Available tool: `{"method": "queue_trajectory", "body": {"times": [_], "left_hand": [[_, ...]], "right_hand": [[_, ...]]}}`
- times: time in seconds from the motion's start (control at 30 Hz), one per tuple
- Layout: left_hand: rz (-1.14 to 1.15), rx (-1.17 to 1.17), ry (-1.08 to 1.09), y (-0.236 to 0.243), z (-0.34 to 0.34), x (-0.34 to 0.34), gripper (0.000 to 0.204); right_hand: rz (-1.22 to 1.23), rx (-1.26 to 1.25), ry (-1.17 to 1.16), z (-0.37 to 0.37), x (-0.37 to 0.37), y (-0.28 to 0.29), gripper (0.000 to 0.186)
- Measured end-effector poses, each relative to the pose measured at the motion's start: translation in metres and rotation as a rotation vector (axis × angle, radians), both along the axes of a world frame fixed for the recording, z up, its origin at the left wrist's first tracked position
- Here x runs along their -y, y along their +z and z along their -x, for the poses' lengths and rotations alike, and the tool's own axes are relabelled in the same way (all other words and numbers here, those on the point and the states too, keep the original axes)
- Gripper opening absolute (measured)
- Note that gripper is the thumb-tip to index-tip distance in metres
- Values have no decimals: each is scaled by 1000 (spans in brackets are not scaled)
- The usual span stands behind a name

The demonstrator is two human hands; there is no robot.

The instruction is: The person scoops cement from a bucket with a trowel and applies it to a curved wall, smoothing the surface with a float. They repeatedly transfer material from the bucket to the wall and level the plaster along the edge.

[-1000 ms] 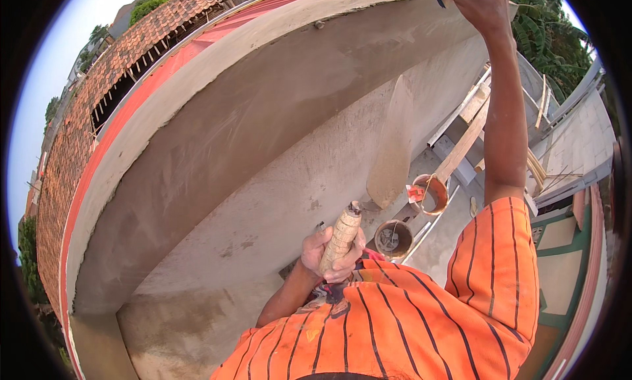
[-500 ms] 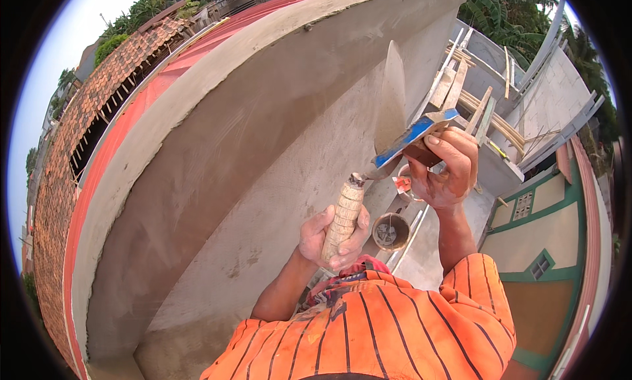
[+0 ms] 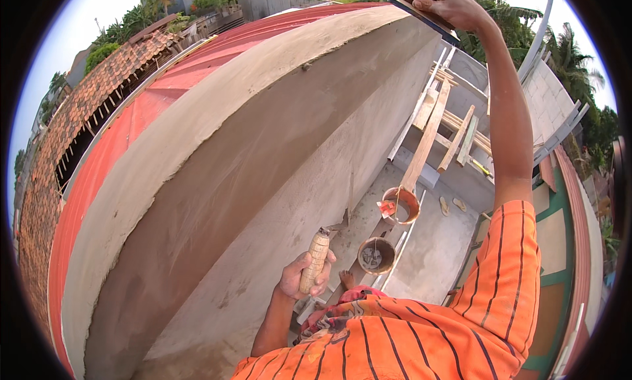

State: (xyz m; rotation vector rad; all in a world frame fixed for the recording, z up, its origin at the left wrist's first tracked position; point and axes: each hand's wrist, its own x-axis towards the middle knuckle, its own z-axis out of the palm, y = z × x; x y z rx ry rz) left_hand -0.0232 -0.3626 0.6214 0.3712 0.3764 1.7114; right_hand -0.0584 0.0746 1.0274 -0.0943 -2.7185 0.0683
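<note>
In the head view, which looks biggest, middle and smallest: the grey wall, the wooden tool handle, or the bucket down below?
1. Wall, by far.
2 and 3. The handle in the left hand and the bucket look about alike; the bucket is much farther away, so I won't rank them.

The plastered wall [image 3: 263, 182] fills the left and middle, its top edge running from lower left to upper right. Behind it, to the left, lies a metal roof [image 3: 138, 117], and a tiled roof [image 3: 79, 110] beyond that. The right hand [image 3: 447, 5] holds a trowel [image 3: 421, 11] at the wall's top, upper right. The left hand [image 3: 306, 278] grips a wooden-handled tool [image 3: 315, 261] low, just beside the wall. Far below, right of the wall, two buckets [image 3: 376, 255] stand on the floor [image 3: 434, 248], with wooden planks [image 3: 428, 136] behind them.
</note>
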Motion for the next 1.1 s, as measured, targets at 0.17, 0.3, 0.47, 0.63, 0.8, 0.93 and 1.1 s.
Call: {"method": "queue_trajectory", "body": {"times": [0.17, 0.3, 0.47, 0.63, 0.8, 0.93, 1.1], "left_hand": [[-54, 66, -13, -12, -2, -26, 58], [-110, 78, -90, -20, 0, -52, 58], [-116, 45, -95, -22, 2, -79, 58], [-121, -38, -66, -15, -5, -95, 59], [-182, -41, -42, -8, -18, -98, 57], [-330, 200, -106, -1, -20, -108, 52], [-508, 344, -222, 21, -9, -137, 51]], "right_hand": [[-284, 305, 9, 37, -2, 14, 45], [-272, 276, 54, 58, -12, -4, 41], [-309, 229, -56, 108, -41, -12, 34], [-434, 154, -297, 145, -66, -16, 34], [-244, -451, -44, 61, -60, 5, 30], [333, -744, 102, -33, -30, -52, 25], [103, -922, 270, -88, 14, -140, 39]]}}
